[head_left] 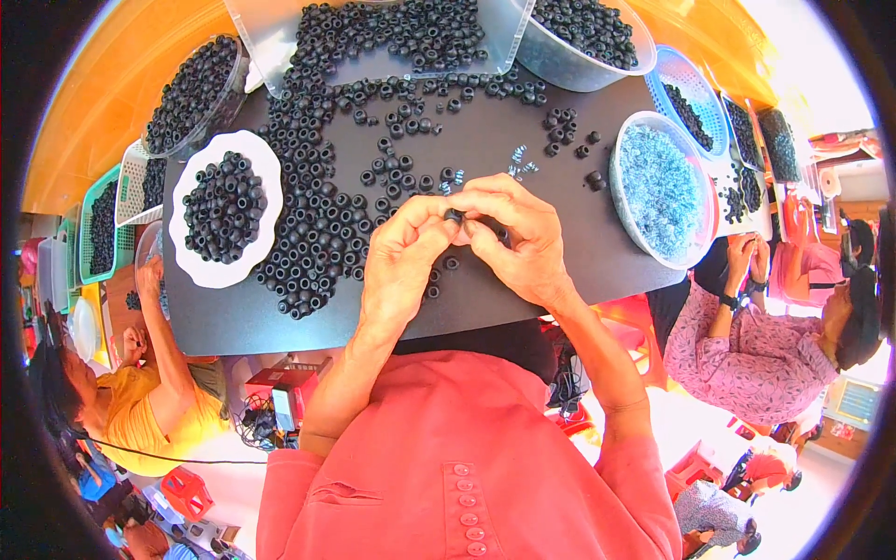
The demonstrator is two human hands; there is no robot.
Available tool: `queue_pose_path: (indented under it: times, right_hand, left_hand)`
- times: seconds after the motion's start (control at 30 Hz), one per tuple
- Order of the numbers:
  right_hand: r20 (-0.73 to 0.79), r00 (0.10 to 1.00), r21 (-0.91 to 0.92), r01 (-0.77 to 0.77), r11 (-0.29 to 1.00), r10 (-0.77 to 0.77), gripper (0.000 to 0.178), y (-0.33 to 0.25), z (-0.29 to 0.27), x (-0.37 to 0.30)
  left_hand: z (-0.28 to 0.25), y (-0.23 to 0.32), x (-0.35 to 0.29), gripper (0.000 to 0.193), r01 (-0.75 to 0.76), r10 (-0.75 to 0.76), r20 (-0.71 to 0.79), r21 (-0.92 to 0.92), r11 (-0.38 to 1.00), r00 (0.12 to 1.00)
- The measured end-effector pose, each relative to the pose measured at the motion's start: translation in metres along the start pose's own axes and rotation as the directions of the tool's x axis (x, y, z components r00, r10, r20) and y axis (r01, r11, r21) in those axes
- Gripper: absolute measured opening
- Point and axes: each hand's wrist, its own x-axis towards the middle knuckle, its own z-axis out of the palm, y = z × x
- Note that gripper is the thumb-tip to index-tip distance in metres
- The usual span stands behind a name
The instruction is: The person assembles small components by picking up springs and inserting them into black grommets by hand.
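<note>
Small black ring (455,216), fingertip-pinched

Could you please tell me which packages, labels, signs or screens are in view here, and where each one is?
Red box: below the black table's near edge, left of the person's left arm; rectangular, red, its face too small to make out.
Pale panel: far right edge, behind the seated co-worker; rectangular, light blue-white, possibly a screen or package.
No clear labels or signs.

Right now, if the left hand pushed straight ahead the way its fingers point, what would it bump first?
Probably the right hand: the left hand points at it, both pinching one small black ring. Depth is hard to judge.
</note>
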Motion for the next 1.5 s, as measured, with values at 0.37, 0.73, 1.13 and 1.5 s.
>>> queue_pose_path:
  times: [0.37, 0.73, 1.13, 1.5]
  right_hand:
    - [-0.019, 1.0, 0.003, 0.008, 1.0, -0.008, 0.024, 0.009, -0.002, 0.001]
    - [0.014, 0.996, -0.043, 0.084, 0.996, -0.083, 0.029, 0.007, -0.002, 0.003]
    - [-0.036, 0.997, -0.085, 0.069, 0.994, -0.073, 0.041, 0.01, 0.009, -0.009]
    - [-0.114, 0.978, -0.263, 0.142, 0.954, -0.176, 0.038, 0.011, 0.013, -0.012]
  left_hand:
    - [0.006, 0.008, -0.002, 0.017, 0.013, -0.011, -0.027, 0.096, 0.995, 1.0]
    - [-0.002, 0.001, 0.0, 0.018, 0.056, -0.054, 0.028, -0.111, 0.992, 0.998]
    - [-0.01, -0.005, -0.001, 0.018, 0.139, -0.132, 0.047, -0.195, 0.971, 0.99]
    - [-0.005, 0.001, 0.004, 0.017, 0.174, -0.135, 0.139, -0.321, 0.931, 0.981]
